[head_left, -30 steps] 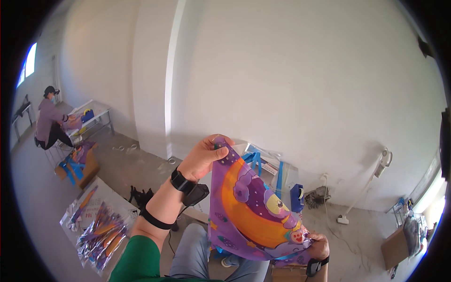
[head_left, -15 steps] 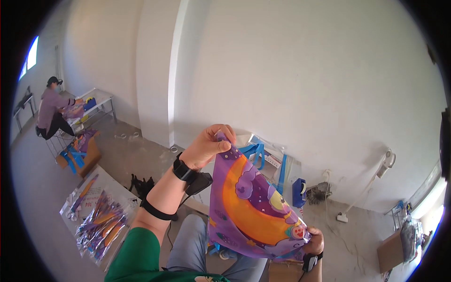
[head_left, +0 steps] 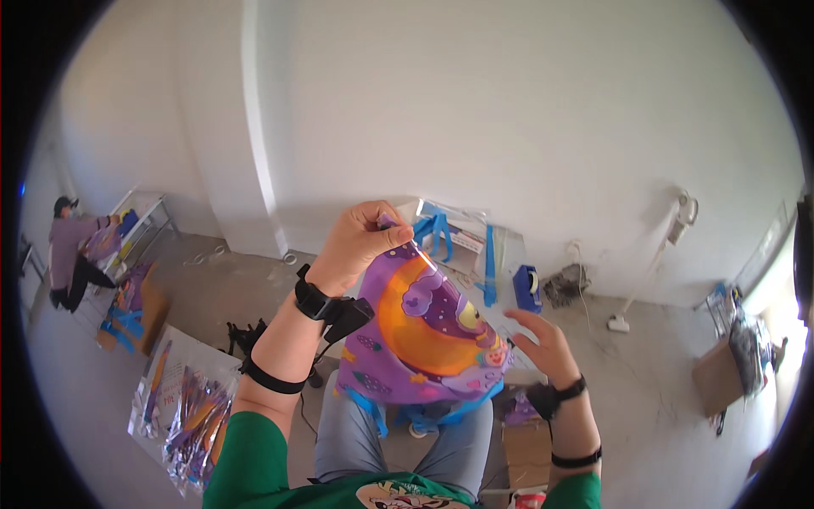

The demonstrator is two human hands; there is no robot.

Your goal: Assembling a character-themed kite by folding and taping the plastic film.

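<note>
I count two hands in view. The left hand (head_left: 370, 236) pinches the upper corner of one glossy purple bag printed with an orange crescent moon (head_left: 411, 335); some of its fingertips are hidden. The bag hangs over the wearer's grey trousers (head_left: 356, 445), with bright blue straps (head_left: 369, 410) below its lower edge and its inside out of sight. The right hand (head_left: 545, 346) is open, fingers extended, at the bag's right edge; I cannot tell whether they touch. I note three brown cardboard boxes: the far-left box (head_left: 156, 310) holds purple printed material (head_left: 133, 287); the lower-right box (head_left: 527, 451), partly covered by the forearm, has purple material at its top; the far-right box (head_left: 715, 382) carries dark plastic sheeting (head_left: 749, 348). One blue tape dispenser (head_left: 526, 291) sits on the bench (head_left: 504, 280). Shiny foil-like packets (head_left: 197, 428) at left overlap too much to count.
</note>
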